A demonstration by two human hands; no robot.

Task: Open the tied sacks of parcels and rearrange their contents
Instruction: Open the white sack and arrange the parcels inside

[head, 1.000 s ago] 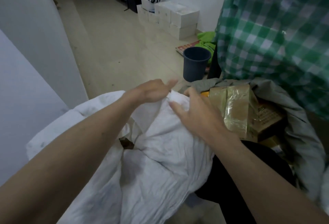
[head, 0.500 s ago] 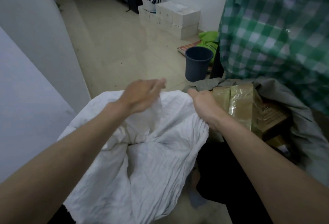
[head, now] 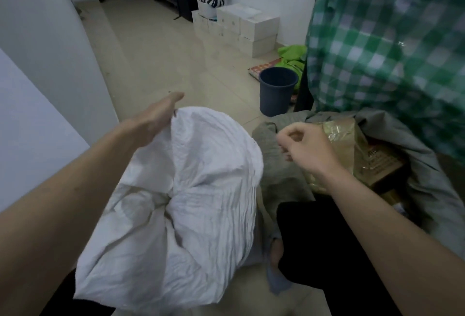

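A crumpled white sack [head: 201, 190] stands on the floor in front of me, its cloth bunched into a knot-like gather near its middle. My left hand [head: 156, 117] holds the sack's upper left edge and lifts it; the fingers are hidden behind the cloth. My right hand [head: 307, 149] hovers to the right of the white sack with its fingers curled, and nothing shows in them. Beneath it lies an open grey sack [head: 279, 164] with tape-wrapped brown parcels [head: 339, 137] and a printed cardboard box [head: 377, 164] inside.
A dark blue bin [head: 276, 92] stands on the tiled floor beyond the sacks. A green checked cloth [head: 377, 39] drapes over furniture at the right. White boxes [head: 249, 26] are stacked by the far wall, and a white wall [head: 50, 64] lies close on the left.
My right hand has let go of the white sack and drawn right over the grey sack, fingers curling. My left hand has raised the sack's edge further out.
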